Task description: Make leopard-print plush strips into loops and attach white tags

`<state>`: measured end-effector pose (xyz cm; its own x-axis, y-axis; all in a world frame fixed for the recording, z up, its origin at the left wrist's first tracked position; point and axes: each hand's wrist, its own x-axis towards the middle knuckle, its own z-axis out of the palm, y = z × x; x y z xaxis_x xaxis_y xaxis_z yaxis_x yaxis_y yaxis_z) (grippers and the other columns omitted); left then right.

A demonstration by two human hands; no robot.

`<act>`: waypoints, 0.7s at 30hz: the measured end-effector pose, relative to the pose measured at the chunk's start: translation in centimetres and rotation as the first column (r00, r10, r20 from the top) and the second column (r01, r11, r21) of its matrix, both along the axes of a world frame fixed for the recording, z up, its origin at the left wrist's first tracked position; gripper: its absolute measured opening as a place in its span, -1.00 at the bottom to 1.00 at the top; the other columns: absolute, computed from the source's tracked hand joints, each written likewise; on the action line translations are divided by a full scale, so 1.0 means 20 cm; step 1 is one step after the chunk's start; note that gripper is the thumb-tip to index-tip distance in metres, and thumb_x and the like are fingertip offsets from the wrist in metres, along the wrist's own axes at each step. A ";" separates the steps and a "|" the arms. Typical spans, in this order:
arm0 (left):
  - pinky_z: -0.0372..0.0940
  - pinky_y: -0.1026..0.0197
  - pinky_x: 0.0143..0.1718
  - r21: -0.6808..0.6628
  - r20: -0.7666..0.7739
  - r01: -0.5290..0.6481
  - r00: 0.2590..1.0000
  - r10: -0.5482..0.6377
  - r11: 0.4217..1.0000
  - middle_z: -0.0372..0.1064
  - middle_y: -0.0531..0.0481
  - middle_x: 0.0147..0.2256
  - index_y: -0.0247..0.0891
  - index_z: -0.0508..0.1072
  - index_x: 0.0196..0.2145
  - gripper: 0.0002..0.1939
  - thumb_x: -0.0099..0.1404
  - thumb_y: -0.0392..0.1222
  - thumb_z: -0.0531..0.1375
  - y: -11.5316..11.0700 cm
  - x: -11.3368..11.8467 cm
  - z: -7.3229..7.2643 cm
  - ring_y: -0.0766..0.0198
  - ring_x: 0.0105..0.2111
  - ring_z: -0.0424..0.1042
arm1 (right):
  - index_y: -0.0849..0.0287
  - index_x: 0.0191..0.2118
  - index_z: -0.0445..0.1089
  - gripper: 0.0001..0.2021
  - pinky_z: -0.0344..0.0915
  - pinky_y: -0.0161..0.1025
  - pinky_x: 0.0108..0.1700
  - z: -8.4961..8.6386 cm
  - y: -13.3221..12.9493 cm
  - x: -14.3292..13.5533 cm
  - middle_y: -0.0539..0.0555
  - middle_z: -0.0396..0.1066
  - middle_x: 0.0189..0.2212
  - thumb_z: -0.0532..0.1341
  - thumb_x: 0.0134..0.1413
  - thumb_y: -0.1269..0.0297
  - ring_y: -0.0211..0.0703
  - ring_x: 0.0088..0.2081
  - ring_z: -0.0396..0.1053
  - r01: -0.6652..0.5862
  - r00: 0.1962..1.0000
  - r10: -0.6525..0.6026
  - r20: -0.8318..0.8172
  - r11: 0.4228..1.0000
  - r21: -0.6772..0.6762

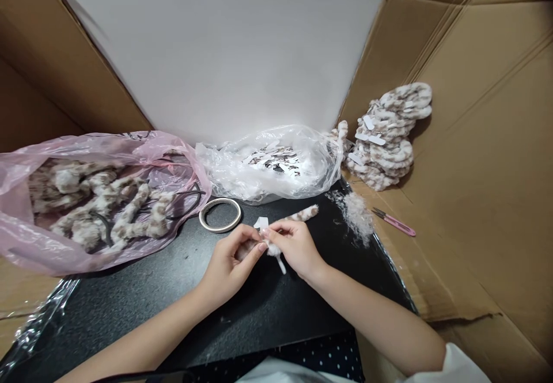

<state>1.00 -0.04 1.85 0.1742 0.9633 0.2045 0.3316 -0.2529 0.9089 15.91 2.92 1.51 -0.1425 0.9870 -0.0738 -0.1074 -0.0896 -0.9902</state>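
White clothing [285, 374] is showing at the very bottom, and beyond it both hands are meeting over the black bench [173, 302]. Left hand [228, 265], right hand [298, 249]: each grip is pinching, thumb against fingers, and between them they're holding the fur piece [273, 250], out in the middle, near the tape [222, 229]. White tab [261, 222] poking up above the fingers, thin strip [281, 264] hanging below; how they're joining the fur, I'm not able to tell. One furry end [306, 213] is showing behind the right hand, perhaps belonging to the same piece. So this one is looking unfinished. Off right, a stack [384, 152] of furry pieces is lying by the cardboard [475, 187], several showing white tabs, seemingly making up the done share. Over left, the pink bag [26, 247] is holding loose fur [129, 216], probably what's remaining, and the clear bag [302, 184] is holding plenty of white bits [274, 155]. Fluff [356, 216] is lying at the bench's right edge, the pink cutter [400, 226] resting just beyond, neither hand touching it.
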 end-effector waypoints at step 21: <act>0.29 0.45 -0.42 0.379 -0.259 0.199 0.960 -0.103 0.904 0.53 -0.01 -0.37 -0.27 0.47 -0.24 -0.89 0.24 -0.34 0.24 0.04 -0.07 -0.04 0.39 -0.45 0.47 | 0.25 -0.60 0.48 -0.73 0.13 -0.38 -0.60 -0.01 -0.01 0.00 -0.06 0.32 -0.69 0.42 -0.33 0.12 -0.37 -0.64 0.18 -0.067 0.984 0.026 -0.178 0.972 -0.227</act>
<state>-0.47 0.66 1.08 0.3991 0.7675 0.5016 0.4453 -0.6404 0.6257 15.84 2.79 1.35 -0.2187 0.9378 -0.2696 -0.2651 -0.3230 -0.9085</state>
